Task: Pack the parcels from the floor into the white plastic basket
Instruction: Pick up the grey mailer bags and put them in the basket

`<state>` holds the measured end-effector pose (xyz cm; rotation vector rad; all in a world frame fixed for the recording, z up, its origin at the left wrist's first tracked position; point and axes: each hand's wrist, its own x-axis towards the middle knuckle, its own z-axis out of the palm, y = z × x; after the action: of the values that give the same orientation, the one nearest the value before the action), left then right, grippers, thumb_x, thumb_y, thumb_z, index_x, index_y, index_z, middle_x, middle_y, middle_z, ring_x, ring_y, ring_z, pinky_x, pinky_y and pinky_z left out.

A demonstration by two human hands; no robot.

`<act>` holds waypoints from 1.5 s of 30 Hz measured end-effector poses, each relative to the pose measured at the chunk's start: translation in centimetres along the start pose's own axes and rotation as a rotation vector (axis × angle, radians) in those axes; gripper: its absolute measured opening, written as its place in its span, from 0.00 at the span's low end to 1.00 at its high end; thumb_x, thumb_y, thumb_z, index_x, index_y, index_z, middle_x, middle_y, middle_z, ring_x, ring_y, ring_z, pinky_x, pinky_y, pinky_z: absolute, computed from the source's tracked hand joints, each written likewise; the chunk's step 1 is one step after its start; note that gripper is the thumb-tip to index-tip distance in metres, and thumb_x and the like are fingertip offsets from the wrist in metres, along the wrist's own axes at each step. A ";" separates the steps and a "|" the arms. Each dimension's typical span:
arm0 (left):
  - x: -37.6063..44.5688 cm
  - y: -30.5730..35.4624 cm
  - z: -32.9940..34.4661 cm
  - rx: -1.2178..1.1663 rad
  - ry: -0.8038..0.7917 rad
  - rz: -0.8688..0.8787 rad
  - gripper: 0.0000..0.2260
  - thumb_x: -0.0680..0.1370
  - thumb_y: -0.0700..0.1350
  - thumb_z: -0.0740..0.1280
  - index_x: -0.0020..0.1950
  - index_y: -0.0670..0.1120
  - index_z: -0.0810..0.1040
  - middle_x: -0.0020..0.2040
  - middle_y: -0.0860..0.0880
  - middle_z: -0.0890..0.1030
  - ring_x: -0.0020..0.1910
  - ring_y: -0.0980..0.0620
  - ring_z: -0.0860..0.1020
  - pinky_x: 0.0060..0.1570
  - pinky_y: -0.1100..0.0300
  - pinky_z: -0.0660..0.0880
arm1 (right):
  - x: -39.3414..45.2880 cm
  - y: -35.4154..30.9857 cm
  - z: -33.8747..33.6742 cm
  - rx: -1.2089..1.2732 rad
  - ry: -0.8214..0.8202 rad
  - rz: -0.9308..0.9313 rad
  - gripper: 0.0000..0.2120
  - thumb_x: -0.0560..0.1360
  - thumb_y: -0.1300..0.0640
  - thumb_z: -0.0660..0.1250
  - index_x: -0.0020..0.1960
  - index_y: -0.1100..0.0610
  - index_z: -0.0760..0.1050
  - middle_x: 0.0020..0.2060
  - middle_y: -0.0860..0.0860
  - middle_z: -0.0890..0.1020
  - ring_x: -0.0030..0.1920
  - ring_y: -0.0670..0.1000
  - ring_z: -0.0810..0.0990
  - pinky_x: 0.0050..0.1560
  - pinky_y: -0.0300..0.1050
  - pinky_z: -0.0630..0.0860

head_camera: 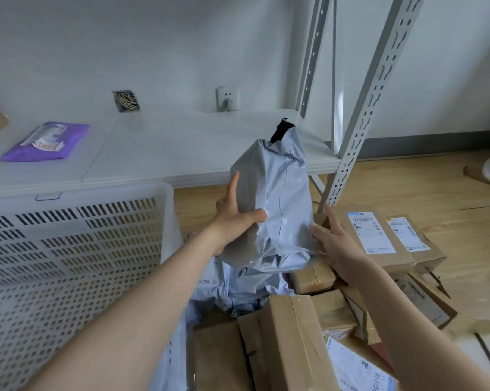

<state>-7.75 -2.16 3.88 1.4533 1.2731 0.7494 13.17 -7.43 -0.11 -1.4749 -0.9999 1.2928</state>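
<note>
Grey plastic mailer bag stands upright above the boxes, gripped by the left hand; the right hand rests spread at its 4 o'clock. White basket sits at 9 o'clock. Box labels at 3 o'clock are unreadable.

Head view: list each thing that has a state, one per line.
Grey bag: lifted upright above the pile, held by both hands.
Left hand: grips the bag's left side.
Right hand: fingers straight against the bag's right side.
White basket: upright beside the pile, inside hidden.
Cardboard boxes: taped shut, heaped on the floor.
Purple packet: flat on the shelf.
</note>
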 end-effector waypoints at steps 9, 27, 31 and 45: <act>-3.5 0.5 -7.9 -0.184 -0.094 0.114 0.46 0.61 0.50 0.68 0.72 0.66 0.46 0.59 0.48 0.71 0.54 0.48 0.74 0.52 0.54 0.74 | -0.9 -1.6 6.1 0.435 -0.318 0.003 0.38 0.63 0.43 0.74 0.69 0.49 0.65 0.62 0.54 0.78 0.60 0.57 0.78 0.49 0.50 0.79; -7.5 0.7 -17.4 0.531 0.064 0.510 0.27 0.77 0.46 0.62 0.72 0.64 0.57 0.77 0.52 0.49 0.75 0.52 0.46 0.72 0.50 0.48 | -1.6 -6.4 18.9 0.255 -0.023 -0.134 0.46 0.59 0.51 0.72 0.71 0.46 0.52 0.63 0.57 0.73 0.55 0.58 0.79 0.58 0.60 0.75; -7.8 0.1 -17.9 0.575 0.003 0.315 0.23 0.73 0.68 0.50 0.59 0.81 0.37 0.78 0.53 0.47 0.76 0.51 0.44 0.71 0.40 0.45 | -1.9 -7.3 21.3 0.256 -0.109 -0.143 0.43 0.68 0.46 0.68 0.73 0.38 0.43 0.68 0.48 0.65 0.62 0.53 0.74 0.62 0.53 0.70; -8.7 -7.8 -24.5 0.247 0.023 0.291 0.37 0.74 0.49 0.69 0.53 0.86 0.46 0.66 0.68 0.58 0.51 0.58 0.75 0.43 0.66 0.76 | -2.7 -5.8 29.2 0.002 -0.222 -0.144 0.28 0.77 0.69 0.57 0.69 0.43 0.64 0.65 0.54 0.73 0.63 0.57 0.74 0.65 0.55 0.70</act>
<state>-34.83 -4.07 5.03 1.8627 1.2179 0.8217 -16.24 -5.07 4.92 -1.2518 -1.2252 1.3721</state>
